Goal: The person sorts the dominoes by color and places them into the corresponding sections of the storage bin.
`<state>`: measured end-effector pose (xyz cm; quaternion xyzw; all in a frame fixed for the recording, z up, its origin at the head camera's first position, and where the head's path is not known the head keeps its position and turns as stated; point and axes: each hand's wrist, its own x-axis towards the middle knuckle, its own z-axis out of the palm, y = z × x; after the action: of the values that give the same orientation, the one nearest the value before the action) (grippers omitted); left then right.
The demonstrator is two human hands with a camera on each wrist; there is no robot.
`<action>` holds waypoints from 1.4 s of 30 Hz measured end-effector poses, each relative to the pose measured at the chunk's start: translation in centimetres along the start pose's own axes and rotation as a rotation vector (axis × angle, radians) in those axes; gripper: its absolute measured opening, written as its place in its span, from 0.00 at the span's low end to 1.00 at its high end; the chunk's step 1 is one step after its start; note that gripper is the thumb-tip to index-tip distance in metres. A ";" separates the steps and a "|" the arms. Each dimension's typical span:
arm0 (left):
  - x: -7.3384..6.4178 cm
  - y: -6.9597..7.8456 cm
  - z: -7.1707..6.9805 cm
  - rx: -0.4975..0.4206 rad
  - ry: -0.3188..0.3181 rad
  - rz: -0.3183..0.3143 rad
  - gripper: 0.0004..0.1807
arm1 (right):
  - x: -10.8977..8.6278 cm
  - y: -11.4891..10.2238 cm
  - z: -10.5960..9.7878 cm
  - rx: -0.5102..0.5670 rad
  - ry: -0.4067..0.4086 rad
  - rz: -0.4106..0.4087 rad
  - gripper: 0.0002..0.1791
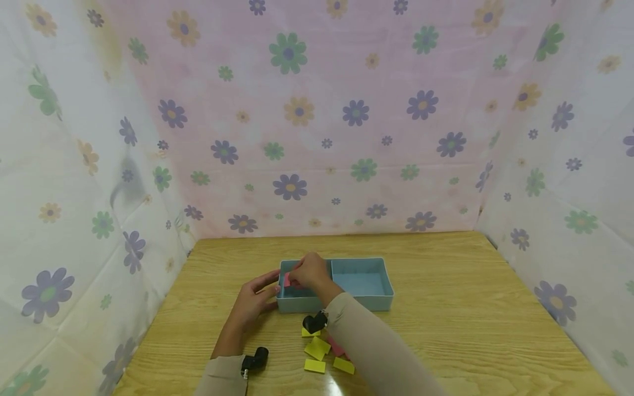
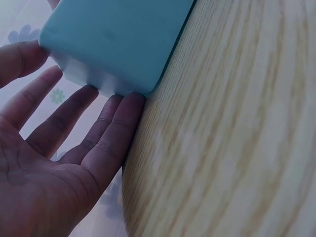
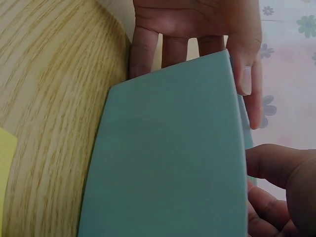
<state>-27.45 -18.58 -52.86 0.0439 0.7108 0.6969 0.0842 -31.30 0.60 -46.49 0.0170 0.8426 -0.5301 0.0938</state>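
A light blue box (image 1: 360, 303) with two compartments lies on the table. My left hand (image 1: 251, 301) rests against its left end. In the left wrist view the fairly straight fingers (image 2: 111, 133) touch the end wall, and the thumb lies at the rim corner. My right hand (image 1: 312, 273) reaches down into the left compartment and pinches a small pink paper slip (image 1: 287, 280) near the left wall. The right wrist view shows the box's front wall (image 3: 173, 148) hiding most of the right fingertips.
In front of the box lie several yellow paper slips (image 1: 315, 366) and a pink slip (image 1: 335, 346), partly under the right forearm. The right compartment (image 1: 361, 283) shows its bare floor. Flowered cloth (image 1: 317, 137) hangs behind and at both sides of the wooden table (image 1: 455, 308).
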 end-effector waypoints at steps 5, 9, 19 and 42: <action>0.0 0.0 -0.1 -0.007 -0.010 0.000 0.26 | 0.2 0.2 0.4 -0.043 0.015 0.007 0.05; 0.1 0.0 0.0 -0.008 -0.013 0.007 0.26 | 0.4 0.4 0.6 -0.079 0.031 0.019 0.04; 0.0 0.1 0.0 -0.007 0.002 0.000 0.25 | 0.2 0.3 0.6 -0.103 -0.009 0.044 0.14; -0.1 0.1 0.1 -0.034 -0.008 0.011 0.25 | -0.1 0.4 1.2 0.131 -0.114 0.099 0.34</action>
<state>-27.32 -18.54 -52.78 0.0493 0.6985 0.7090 0.0838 -31.01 -0.29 -47.35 0.0343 0.7974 -0.5791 0.1662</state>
